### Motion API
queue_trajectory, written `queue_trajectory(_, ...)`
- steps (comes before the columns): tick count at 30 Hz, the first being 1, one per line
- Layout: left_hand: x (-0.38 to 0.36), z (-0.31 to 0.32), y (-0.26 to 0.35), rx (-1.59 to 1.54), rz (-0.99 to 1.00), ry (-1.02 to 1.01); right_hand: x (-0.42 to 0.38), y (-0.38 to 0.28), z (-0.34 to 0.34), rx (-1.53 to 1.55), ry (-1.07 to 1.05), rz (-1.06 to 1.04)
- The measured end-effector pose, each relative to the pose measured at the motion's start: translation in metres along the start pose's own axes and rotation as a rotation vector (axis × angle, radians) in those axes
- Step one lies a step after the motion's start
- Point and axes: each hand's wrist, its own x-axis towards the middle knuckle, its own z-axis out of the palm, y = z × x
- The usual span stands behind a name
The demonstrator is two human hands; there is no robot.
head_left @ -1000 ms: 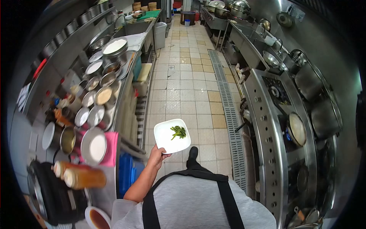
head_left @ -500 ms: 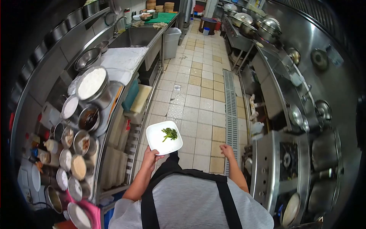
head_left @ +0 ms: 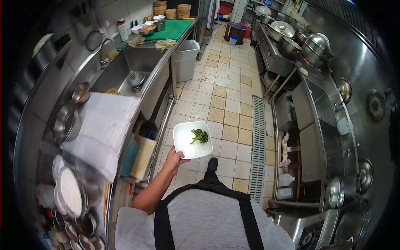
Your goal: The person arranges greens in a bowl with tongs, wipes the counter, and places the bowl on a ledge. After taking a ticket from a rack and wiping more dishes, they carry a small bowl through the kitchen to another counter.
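Observation:
A white square dish is held level out in front of my body. My left hand grips its near left corner, with the thumb over the rim. A small bunch of green leafy vegetable lies in the dish, right of its middle. The dish is over the tiled floor. My right hand does not show in the current view.
On the left, a steel counter holds a white cloth, bowls and a sink. Beyond are a green board and a grey bin. Along the right run a floor drain, steel shelving and large pots.
The view has moved forward along the aisle, so the sink and cloth are nearer. The dish sits a little further right and higher in view. My right hand has left the view.

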Motion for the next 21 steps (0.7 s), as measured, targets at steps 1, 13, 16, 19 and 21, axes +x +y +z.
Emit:
queue_trajectory(1, 0.032, 0.010, 0.009, 0.000, 0.007, 0.021, 0.013, -0.015, -0.020, 0.011, 0.000, 0.043)
queue_trajectory(13, 0.362, 0.110, 0.132, -0.113, 0.103, 0.189, 0.248, -0.512, -0.405, -0.210, 0.772, -0.726)
queue_trajectory(16, 0.455, 0.111, 0.165, -0.087, 0.064, 0.269, 0.227, -0.706, -0.452, -0.083, 0.655, -1.075)
queue_trajectory(19, 0.545, 0.109, 0.200, -0.089, 0.095, 0.270, 0.224, -0.843, -0.460, 0.005, 0.632, -1.326)
queue_trajectory(21, 0.606, 0.111, 0.228, -0.117, 0.066, 0.290, 0.237, -0.915, -0.463, -0.016, 0.580, -1.377)
